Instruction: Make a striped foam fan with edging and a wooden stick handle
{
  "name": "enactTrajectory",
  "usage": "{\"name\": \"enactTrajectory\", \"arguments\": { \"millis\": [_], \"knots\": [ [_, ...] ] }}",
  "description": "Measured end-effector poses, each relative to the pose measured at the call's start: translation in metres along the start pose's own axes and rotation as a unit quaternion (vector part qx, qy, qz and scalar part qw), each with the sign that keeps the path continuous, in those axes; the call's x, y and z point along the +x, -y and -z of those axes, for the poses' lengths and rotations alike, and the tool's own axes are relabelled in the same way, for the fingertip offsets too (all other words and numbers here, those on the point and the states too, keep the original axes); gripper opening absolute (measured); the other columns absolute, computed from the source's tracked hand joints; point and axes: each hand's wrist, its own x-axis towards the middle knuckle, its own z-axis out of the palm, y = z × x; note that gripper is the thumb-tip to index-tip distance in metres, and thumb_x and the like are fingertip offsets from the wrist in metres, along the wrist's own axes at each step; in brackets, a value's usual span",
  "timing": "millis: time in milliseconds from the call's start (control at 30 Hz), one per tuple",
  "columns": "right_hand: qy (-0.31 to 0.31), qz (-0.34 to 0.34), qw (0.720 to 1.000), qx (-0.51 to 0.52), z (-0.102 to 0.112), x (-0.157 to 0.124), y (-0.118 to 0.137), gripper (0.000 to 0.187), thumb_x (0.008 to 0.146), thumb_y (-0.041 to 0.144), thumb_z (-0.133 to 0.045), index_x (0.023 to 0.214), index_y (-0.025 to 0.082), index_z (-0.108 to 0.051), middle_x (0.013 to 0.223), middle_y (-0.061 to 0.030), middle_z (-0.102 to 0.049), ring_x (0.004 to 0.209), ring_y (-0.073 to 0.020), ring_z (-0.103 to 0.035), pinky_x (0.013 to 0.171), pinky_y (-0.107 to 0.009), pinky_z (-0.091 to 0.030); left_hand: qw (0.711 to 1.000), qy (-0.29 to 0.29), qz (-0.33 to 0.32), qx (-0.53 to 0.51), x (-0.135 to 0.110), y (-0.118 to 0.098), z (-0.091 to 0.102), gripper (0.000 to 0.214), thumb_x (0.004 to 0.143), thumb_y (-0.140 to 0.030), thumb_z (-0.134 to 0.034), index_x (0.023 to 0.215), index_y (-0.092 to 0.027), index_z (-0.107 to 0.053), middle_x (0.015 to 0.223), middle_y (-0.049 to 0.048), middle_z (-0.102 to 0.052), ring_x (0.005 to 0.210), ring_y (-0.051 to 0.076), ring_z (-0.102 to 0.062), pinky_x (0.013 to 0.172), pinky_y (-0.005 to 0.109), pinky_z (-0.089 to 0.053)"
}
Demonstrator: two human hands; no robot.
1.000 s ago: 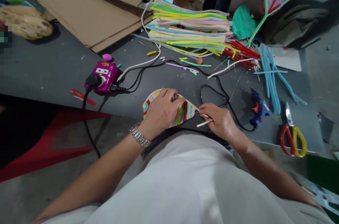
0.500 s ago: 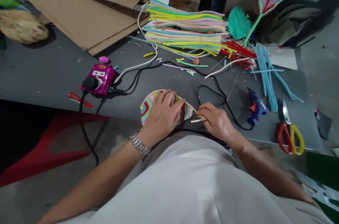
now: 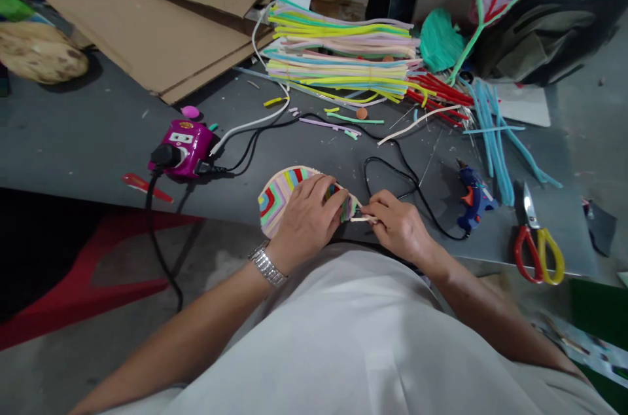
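Steadying the striped piece (image 3: 279, 203) near the front edge of the table (image 3: 230, 199), the half-open left hand (image 3: 310, 213) lies over it while the right hand (image 3: 401, 225), fingertips pinched closed on a pale strip (image 3: 361, 219), seems to be fitting edging, which likely calls next for careful alignment.

Striped multicoloured piece (image 3: 275, 203), round-ended, slim pale strip (image 3: 362, 219)

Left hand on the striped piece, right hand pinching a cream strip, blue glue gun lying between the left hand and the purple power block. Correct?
Glue gun's position is wrong: the head view shows the blue glue gun between the right hand and the scissors. The left hand is on the striped piece, the right pinching a cream strip.
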Motion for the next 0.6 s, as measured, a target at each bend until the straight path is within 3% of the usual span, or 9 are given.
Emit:
{"name": "enactTrajectory", "arguments": {
  "millis": [600],
  "knots": [
    [-0.014, -0.007, 1.000, 0.010, -0.0005, -0.0014, 0.0062, 0.021, 0.092, 0.008, -0.057, 0.104, 0.019, -0.071, 0.095, -0.0073, -0.070, 0.081, -0.0173, -0.067, 0.066, -0.026, -0.049, 0.999, 0.020, -0.034, 0.020, 0.0042, -0.0071, 0.0038, 0.024, 0.099, -0.019, -0.055, 0.120, -0.017, -0.067, 0.126, 0.0164, -0.064, 0.117, 0.034, -0.057, 0.100, 0.053, -0.049]
  ]
}}
